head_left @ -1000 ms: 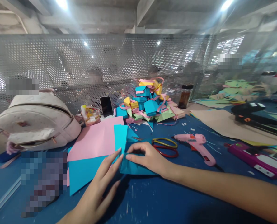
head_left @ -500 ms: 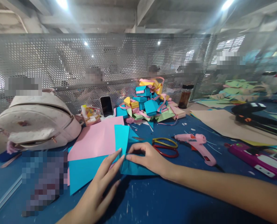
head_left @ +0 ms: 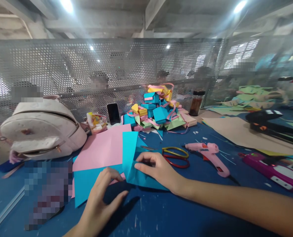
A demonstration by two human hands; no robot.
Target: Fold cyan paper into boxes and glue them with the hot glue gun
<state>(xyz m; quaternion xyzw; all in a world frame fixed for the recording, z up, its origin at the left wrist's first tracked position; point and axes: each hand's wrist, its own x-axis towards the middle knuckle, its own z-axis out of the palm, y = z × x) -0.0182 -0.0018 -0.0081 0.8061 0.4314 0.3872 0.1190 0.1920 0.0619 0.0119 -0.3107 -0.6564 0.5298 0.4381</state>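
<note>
A sheet of blue paper, partly folded, stands creased on the table in front of me. My right hand pinches its fold between thumb and fingers. To the left, my left hand is off the folded sheet, fingers curved and thumb apart, with nothing in it. Beneath and beside it lie a flat blue sheet and a pink sheet. Scissors with yellow and red handles rest just beyond my right hand, their blades partly over blue paper.
Folded paper pieces form a pile at the back. A pink glue gun and a purple power strip lie to the right. A white backpack stands left, a phone and a jar farther back.
My left hand has let go of the folded blue paper and drawn back to the left, its fingers spreading from the thumb. My right hand stays on the fold.
</note>
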